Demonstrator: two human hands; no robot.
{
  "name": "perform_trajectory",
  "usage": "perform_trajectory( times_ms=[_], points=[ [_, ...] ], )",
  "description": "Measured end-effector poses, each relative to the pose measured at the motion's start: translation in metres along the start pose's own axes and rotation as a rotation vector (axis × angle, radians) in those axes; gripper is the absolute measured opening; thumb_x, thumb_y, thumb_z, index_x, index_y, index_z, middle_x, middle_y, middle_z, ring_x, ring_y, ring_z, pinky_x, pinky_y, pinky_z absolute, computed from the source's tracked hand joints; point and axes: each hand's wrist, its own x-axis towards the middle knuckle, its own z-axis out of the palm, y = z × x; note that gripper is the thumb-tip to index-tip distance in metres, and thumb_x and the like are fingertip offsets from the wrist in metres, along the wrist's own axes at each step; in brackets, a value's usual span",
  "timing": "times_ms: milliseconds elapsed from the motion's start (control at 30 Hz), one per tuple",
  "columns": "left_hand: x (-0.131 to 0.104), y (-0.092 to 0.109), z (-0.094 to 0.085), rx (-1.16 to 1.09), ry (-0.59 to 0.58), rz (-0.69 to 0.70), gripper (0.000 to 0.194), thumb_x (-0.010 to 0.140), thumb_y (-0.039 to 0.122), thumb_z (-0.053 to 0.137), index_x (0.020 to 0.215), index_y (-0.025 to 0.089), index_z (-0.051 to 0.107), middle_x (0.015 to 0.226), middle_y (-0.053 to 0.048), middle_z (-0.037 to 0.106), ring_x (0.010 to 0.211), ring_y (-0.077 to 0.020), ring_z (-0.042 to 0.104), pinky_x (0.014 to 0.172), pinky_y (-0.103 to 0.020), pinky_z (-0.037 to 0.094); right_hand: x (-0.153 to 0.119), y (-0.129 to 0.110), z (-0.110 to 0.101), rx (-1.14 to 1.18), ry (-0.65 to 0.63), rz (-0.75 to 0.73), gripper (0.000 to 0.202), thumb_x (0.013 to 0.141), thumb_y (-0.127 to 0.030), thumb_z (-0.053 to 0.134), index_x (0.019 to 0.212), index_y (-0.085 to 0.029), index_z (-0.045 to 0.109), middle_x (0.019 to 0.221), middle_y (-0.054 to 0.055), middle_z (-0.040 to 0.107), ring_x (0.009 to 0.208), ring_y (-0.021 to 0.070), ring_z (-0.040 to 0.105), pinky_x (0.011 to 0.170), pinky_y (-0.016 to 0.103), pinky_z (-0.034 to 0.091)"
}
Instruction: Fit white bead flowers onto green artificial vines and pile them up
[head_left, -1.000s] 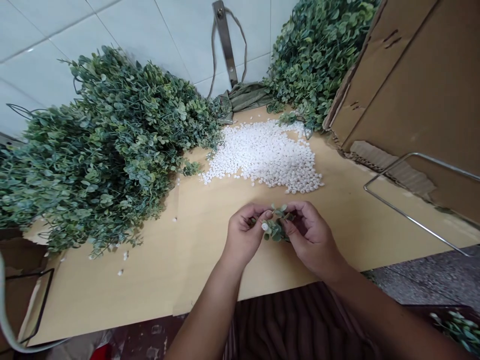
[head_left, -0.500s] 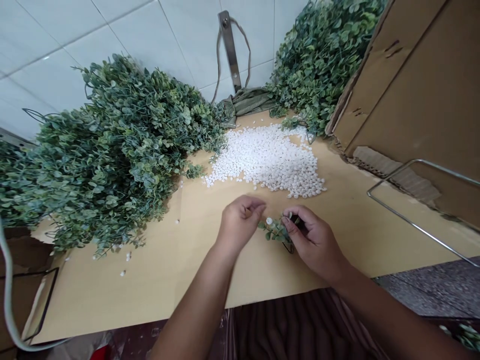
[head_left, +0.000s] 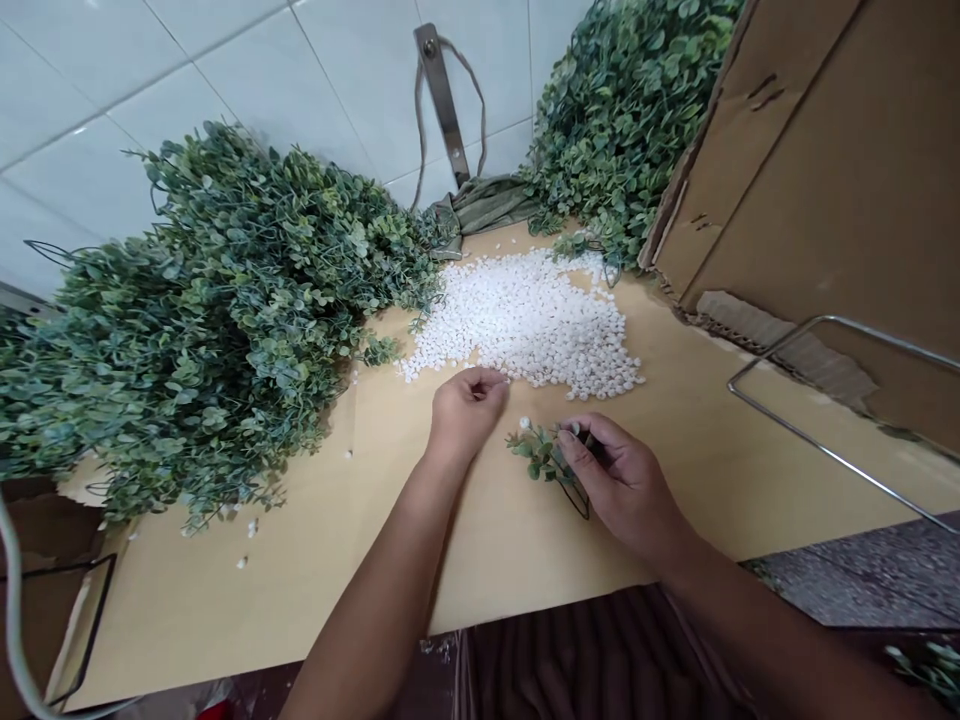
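My right hand (head_left: 626,480) pinches a small sprig of green artificial leaves (head_left: 541,452) above the board, and a dark stem loop hangs below it. One white bead-like piece (head_left: 524,424) shows at the sprig's left tip. At the front edge of a spread pile of small white pieces (head_left: 517,315) is my left hand (head_left: 466,410), its fingertips pressed together. Whatever those fingers may hold is hidden.
A large heap of leafy sprigs (head_left: 247,320) fills the left side, and another leafy bunch (head_left: 630,120) stands at the back right. A cardboard box (head_left: 825,200) and a bent metal rod (head_left: 817,433) border the right. Several loose white pieces lie at left.
My left hand has moved away from the sprig, left and up to the pile's front edge. The right hand keeps its hold on the sprig. The view has shifted slightly.
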Motion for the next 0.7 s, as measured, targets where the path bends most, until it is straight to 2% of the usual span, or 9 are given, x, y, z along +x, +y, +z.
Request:
perform_trajectory(
  times_ms=[100, 200, 267, 400, 533, 700],
  points=[
    [-0.018, 0.015, 0.000, -0.381, -0.079, -0.164, 0.015, 0.057, 0.025, 0.074, 0.064, 0.014, 0.065, 0.060, -0.001, 0.066, 0.056, -0.0117, 0.058, 0.056, -0.024, 0.046, -0.001, -0.001, 0.001, 0.010, 0.006, -0.010, 0.014, 0.084, -0.027, 0.050, 0.077, -0.017, 0.057, 0.064, 0.000, 0.057, 0.057, 0.0122, 0.055, 0.052, 0.021, 0.047],
    [-0.038, 0.025, 0.004, -0.602, -0.131, -0.262, 0.021, 0.051, 0.027, 0.079, 0.061, 0.014, 0.066, 0.060, -0.001, 0.067, 0.055, -0.0100, 0.058, 0.055, -0.022, 0.047, -0.003, -0.002, 0.002, 0.018, 0.005, -0.031, 0.012, 0.083, -0.025, 0.051, 0.077, -0.017, 0.058, 0.069, 0.001, 0.059, 0.062, 0.0131, 0.057, 0.057, 0.023, 0.048],
    [-0.046, 0.026, 0.007, -0.710, -0.144, -0.308, 0.023, 0.050, 0.025, 0.081, 0.067, 0.016, 0.069, 0.064, -0.001, 0.068, 0.058, -0.0090, 0.059, 0.057, -0.020, 0.047, -0.004, -0.002, 0.002, 0.022, 0.001, -0.041, 0.012, 0.083, -0.024, 0.051, 0.076, -0.018, 0.058, 0.069, 0.001, 0.059, 0.063, 0.0130, 0.057, 0.058, 0.023, 0.048],
    [-0.053, 0.022, 0.009, -0.773, -0.212, -0.387, 0.031, 0.052, 0.025, 0.080, 0.082, 0.019, 0.073, 0.071, -0.003, 0.071, 0.065, -0.0108, 0.061, 0.061, -0.021, 0.048, -0.004, -0.004, 0.001, 0.016, 0.056, -0.058, 0.010, 0.083, -0.021, 0.052, 0.075, -0.019, 0.057, 0.067, 0.000, 0.056, 0.062, 0.0123, 0.056, 0.058, 0.023, 0.048],
    [-0.054, 0.019, 0.010, -0.759, -0.271, -0.430, 0.023, 0.054, 0.027, 0.080, 0.074, 0.018, 0.074, 0.069, -0.003, 0.071, 0.064, -0.0119, 0.061, 0.064, -0.024, 0.049, -0.003, -0.004, 0.000, 0.007, 0.074, -0.072, 0.008, 0.083, -0.019, 0.052, 0.077, -0.019, 0.057, 0.069, 0.000, 0.056, 0.063, 0.0121, 0.056, 0.059, 0.022, 0.047],
    [-0.052, 0.018, 0.013, -0.777, -0.263, -0.463, 0.023, 0.050, 0.027, 0.082, 0.068, 0.016, 0.073, 0.064, -0.002, 0.070, 0.059, -0.0110, 0.061, 0.061, -0.024, 0.050, -0.002, -0.003, 0.000, -0.015, 0.076, -0.085, 0.009, 0.082, -0.017, 0.052, 0.075, -0.018, 0.057, 0.068, 0.000, 0.056, 0.063, 0.0118, 0.055, 0.059, 0.021, 0.046]
  ],
)
